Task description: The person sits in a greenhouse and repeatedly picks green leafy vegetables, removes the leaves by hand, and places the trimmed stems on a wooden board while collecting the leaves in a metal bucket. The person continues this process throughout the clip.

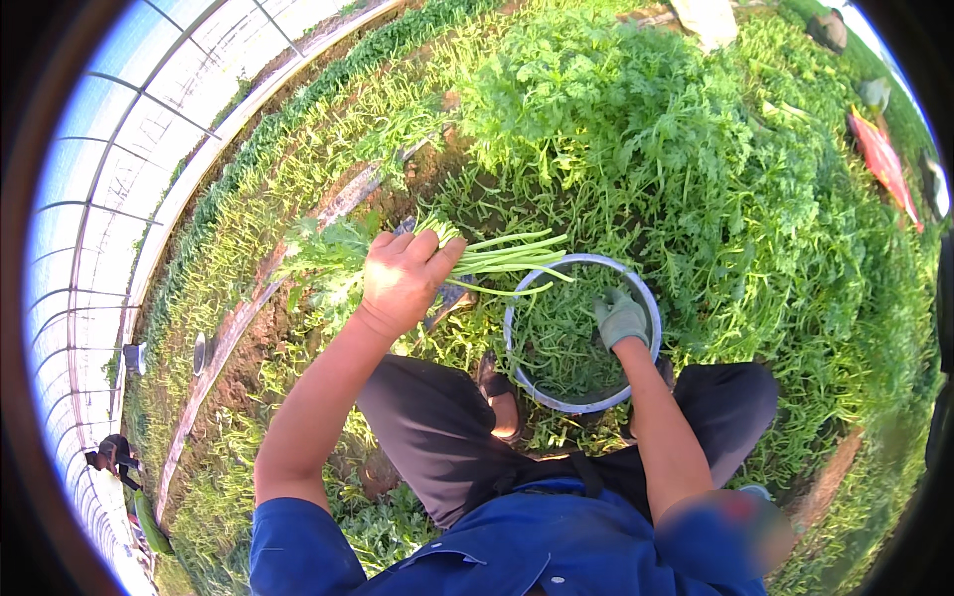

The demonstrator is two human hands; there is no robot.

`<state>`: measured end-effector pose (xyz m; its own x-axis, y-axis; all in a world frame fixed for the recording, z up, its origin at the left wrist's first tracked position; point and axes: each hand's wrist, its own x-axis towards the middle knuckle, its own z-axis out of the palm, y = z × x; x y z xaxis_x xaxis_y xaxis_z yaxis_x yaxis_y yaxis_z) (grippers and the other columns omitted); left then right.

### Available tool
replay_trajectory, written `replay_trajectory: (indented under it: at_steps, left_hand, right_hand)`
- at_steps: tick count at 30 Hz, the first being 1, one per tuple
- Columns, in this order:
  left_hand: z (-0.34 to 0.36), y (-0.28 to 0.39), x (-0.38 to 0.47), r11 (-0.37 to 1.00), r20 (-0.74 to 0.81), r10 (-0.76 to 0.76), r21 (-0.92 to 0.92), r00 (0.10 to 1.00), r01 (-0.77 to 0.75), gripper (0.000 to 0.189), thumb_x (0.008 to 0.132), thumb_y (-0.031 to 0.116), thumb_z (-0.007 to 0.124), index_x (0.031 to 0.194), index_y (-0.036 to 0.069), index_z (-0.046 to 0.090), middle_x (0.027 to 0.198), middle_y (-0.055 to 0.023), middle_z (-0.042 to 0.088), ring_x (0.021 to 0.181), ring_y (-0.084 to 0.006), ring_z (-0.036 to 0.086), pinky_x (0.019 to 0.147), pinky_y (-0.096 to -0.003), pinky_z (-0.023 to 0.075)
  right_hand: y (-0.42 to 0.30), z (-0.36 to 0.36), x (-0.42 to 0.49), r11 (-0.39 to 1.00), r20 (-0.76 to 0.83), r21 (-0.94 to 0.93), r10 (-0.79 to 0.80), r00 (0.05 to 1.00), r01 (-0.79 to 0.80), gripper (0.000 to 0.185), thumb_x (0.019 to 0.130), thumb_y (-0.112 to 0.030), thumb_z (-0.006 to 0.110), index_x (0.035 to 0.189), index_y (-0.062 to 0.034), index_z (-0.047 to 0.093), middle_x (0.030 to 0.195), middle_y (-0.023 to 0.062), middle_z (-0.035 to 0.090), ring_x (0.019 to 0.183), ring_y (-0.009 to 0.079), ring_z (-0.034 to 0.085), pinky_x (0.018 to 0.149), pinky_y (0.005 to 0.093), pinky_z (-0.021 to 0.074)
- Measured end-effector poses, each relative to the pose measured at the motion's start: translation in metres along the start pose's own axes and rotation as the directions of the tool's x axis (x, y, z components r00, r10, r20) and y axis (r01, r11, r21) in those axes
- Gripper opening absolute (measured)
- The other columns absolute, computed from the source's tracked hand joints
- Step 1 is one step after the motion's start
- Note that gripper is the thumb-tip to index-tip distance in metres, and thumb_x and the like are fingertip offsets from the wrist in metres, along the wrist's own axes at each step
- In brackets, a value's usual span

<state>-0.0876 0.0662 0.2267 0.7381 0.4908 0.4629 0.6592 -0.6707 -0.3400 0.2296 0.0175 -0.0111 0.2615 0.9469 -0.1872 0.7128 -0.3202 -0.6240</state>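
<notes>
My bare left hand (406, 277) is closed around a bunch of leafy greens (507, 257) with lobed leaves. The pale cut stems point right, over the rim of a round basin (517, 372), and the leaves hang out to the left. Inside the basin lies a heap of loose green leaves and stems (563, 346). My right hand (623, 319), in a pale green work glove, reaches into its right side. The gloved fingertips are among the greens, so whether they grip any is unclear. A dark bluish object (451, 298), partly hidden, lies beneath the bunch.
Dense standing greens (671, 127) grow ahead and to the right. Cut stubble (246, 246) covers the left, crossed by a pale strip (223, 372). Greenhouse framing (89, 201) curves along the left. Another person (115, 454) bends at far left. A red item (883, 160) lies at far right.
</notes>
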Motion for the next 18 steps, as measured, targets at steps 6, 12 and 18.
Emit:
replay_trajectory:
  at_steps: [6, 12, 18]
  left_hand:
    - [0.001, 0.006, 0.0, 0.972, 0.032, -0.165, -0.166, 0.986, 0.168, 0.042, 0.066, 0.008, 0.071, 0.107, 0.018, 0.07, 0.079, -0.0015, 0.057, 0.068, -0.0228, 0.061, 0.062, -0.039, 0.0465]
    - [0.003, 0.029, 0.0, 0.837, 0.265, -0.338, -0.355, 0.903, 0.417, 0.037, 0.074, 0.01, 0.076, 0.11, 0.016, 0.069, 0.093, -0.0044, 0.068, 0.08, -0.0288, 0.068, 0.068, -0.0388, 0.0533]
    - [-0.005, 0.039, 0.003, 0.604, 0.56, -0.364, -0.466, 0.744, 0.647, 0.03, 0.084, 0.021, 0.075, 0.113, 0.013, 0.07, 0.087, -0.0088, 0.071, 0.078, -0.0257, 0.069, 0.07, -0.036, 0.0532]
  right_hand:
    - [-0.063, -0.052, -0.015, 0.851, 0.182, 0.523, -0.164, 0.97, 0.046, 0.052, 0.086, -0.032, 0.076, 0.128, -0.0055, 0.064, 0.105, 0.0146, 0.073, 0.095, 0.0238, 0.069, 0.084, 0.0355, 0.0526]
    - [-0.102, -0.068, -0.038, 0.525, 0.22, 0.85, -0.273, 0.937, -0.046, 0.067, 0.079, -0.015, 0.083, 0.136, -0.0016, 0.05, 0.099, 0.013, 0.071, 0.073, 0.0168, 0.066, 0.065, 0.0303, 0.0535]
    - [-0.109, -0.093, -0.029, 0.451, 0.235, 0.889, -0.31, 0.921, -0.075, 0.027, 0.097, -0.024, 0.059, 0.108, 0.0002, 0.064, 0.07, 0.0048, 0.063, 0.049, 0.0113, 0.052, 0.045, 0.0266, 0.0418]
